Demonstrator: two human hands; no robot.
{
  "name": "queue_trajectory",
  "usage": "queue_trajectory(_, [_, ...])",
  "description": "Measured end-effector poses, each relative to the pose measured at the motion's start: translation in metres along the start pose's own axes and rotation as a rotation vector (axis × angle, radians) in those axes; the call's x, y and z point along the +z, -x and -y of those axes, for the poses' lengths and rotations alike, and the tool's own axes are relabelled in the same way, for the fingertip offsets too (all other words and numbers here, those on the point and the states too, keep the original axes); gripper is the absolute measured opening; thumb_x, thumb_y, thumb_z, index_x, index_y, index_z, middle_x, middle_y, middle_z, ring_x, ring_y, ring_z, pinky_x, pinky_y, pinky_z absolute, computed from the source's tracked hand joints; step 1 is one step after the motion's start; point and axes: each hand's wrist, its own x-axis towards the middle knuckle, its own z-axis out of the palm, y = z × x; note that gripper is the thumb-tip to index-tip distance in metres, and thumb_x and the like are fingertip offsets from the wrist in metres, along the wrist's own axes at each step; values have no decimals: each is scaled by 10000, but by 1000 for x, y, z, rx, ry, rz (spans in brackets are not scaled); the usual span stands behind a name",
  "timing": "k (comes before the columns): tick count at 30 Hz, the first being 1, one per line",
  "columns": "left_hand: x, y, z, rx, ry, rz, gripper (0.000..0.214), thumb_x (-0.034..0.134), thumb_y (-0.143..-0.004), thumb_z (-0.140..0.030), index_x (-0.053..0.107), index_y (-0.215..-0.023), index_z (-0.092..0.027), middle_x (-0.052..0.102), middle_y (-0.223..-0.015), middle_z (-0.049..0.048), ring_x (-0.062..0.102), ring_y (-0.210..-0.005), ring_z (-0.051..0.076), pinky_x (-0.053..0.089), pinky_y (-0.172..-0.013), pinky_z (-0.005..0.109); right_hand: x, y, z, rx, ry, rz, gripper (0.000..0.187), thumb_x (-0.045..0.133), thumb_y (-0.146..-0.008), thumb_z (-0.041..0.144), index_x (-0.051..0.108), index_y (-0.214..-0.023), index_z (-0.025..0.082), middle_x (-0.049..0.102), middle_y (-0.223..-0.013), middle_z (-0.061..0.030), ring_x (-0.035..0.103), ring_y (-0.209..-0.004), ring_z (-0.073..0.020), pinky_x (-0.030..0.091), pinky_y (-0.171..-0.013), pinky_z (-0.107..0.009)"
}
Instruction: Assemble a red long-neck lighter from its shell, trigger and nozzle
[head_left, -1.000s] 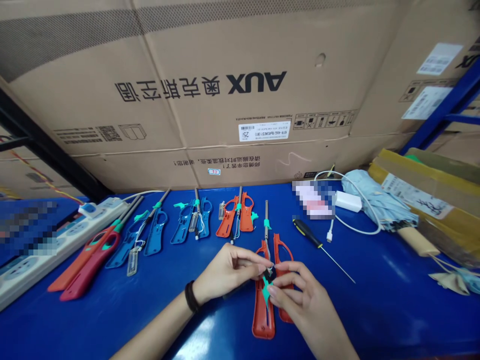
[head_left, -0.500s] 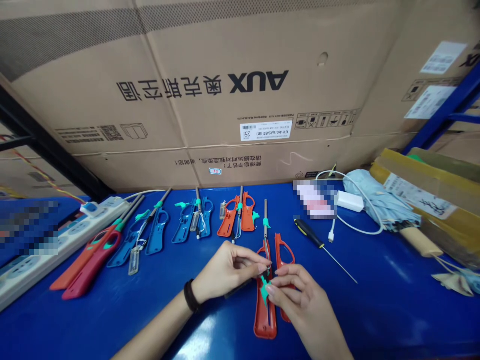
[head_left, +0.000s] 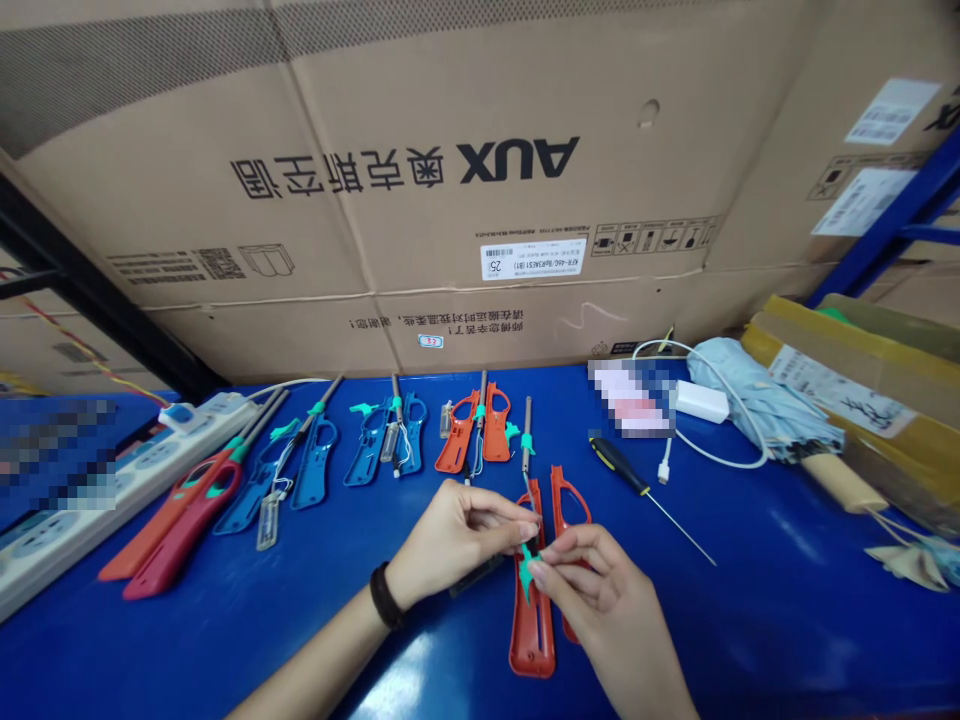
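Observation:
My left hand point(head_left: 457, 540) and my right hand point(head_left: 592, 590) meet over an open orange-red lighter housing point(head_left: 531, 625), pinching a small teal plastic piece point(head_left: 528, 570) between their fingertips. What the fingers cover is hidden. A metal lighter barrel point(head_left: 526, 440) with a teal collar rises from the housing's far end. A black band point(head_left: 385, 595) circles my left wrist. Under that hand lies a dark strip point(head_left: 474, 575). Farther off lie open blue lighter halves point(head_left: 313, 465), an open orange housing point(head_left: 457, 445) and red lighters point(head_left: 180, 525).
A white power strip point(head_left: 127, 480) lies along the left of the blue workbench point(head_left: 750, 620). On the right are a yellow-handled screwdriver point(head_left: 619, 472), a white charger point(head_left: 701, 400) and a folded pale blue umbrella point(head_left: 757, 405). Large cardboard boxes point(head_left: 510, 220) stand behind.
The metal barrel now leans slightly more to the left. My right hand has shifted a little up and left, and the view has drifted slightly.

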Motion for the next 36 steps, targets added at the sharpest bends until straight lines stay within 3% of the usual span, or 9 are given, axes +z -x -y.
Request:
queue_trajectory(10, [-2, -1, 3, 104, -123, 22, 321, 659, -743, -404, 741, -795, -98, 716, -730, 95, 595, -584, 135, 447, -541, 212, 3, -5, 9, 104, -153, -37, 339, 805, -576, 337, 548, -709, 161, 633, -665, 13, 662, -616, -144, 548, -619, -237])
queue_trajectory(14, [-4, -1, 4, 114, -96, 52, 333, 623, -779, -406, 729, -917, -123, 716, -762, 84, 613, -639, 147, 477, -601, 230, 2, -7, 10, 114, -163, -6, 343, 811, -566, 338, 557, -707, 156, 635, -671, 12, 659, -619, -135, 548, -624, -225])
queue_trajectory(19, [-6, -3, 5, 131, -30, 130, 336, 697, -731, -322, 688, -1017, -145, 712, -819, 71, 639, -718, 144, 498, -678, 230, -1, -9, 17, 143, -192, -18, 397, 821, -540, 348, 572, -779, 155, 633, -664, 21, 675, -662, -158, 565, -629, -235])
queue_trajectory(23, [-6, -5, 7, 149, 10, 107, 313, 731, -699, -292, 689, -964, -130, 704, -777, 55, 641, -715, 135, 505, -708, 237, -3, -10, 24, 164, -117, -36, 493, 800, -552, 398, 607, -931, 149, 673, -658, -8, 679, -620, -183, 552, -494, -225])
queue_trajectory(28, [-2, -6, 7, 116, 10, 49, 312, 768, -645, -300, 701, -887, -116, 689, -707, 41, 630, -669, 128, 501, -675, 230, 0, -5, 28, 126, -20, -26, 565, 774, -573, 386, 618, -1053, 134, 722, -746, -59, 698, -703, -214, 575, -623, -284])
queue_trajectory(33, [3, -5, 6, 63, -16, 67, 353, 784, -611, -329, 706, -873, -106, 689, -718, 56, 630, -659, 135, 485, -600, 207, 5, -2, 26, 8, 290, -58, 581, 762, -550, 252, 591, -1101, 176, 698, -647, -4, 669, -560, -183, 561, -576, -282])
queue_trajectory(36, [2, -5, 6, 55, -40, 81, 326, 740, -670, -342, 706, -893, -106, 709, -744, 73, 649, -683, 149, 498, -628, 222, 5, -5, 23, -2, 312, -47, 489, 711, -604, 256, 593, -1071, 171, 679, -612, 7, 640, -512, -159, 542, -531, -261])
